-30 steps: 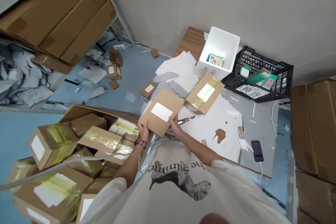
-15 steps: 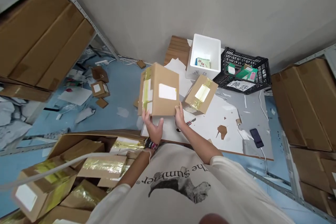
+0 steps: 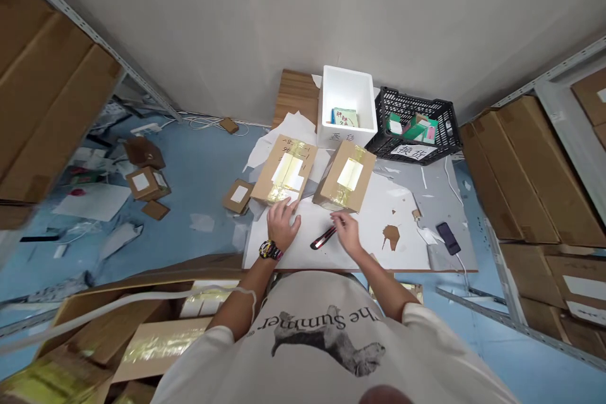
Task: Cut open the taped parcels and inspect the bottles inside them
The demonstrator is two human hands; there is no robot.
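Observation:
A taped cardboard box [image 3: 273,167] with handwriting and white labels lies on the left part of the table. My left hand [image 3: 283,226] rests at its near edge, fingers spread, holding nothing. A second taped box [image 3: 365,184] with one white label stands just to its right. In front of that box, my right hand [image 3: 347,231] has its fingertips at the end of a red and black utility knife [image 3: 324,238] that lies on the white table top [image 3: 293,252]. Whether those fingers grip the knife is hard to make out.
A white foam bin [image 3: 348,134] and a black crate [image 3: 419,153] holding green boxes stand at the back. A phone [image 3: 447,238] lies at the right. An open carton of parcels [image 3: 156,344] is at the lower left.
The box that both hands held up is now down on the table beside the other one. My left hand has let go of it, and my right hand has moved to the knife. The view has shifted.

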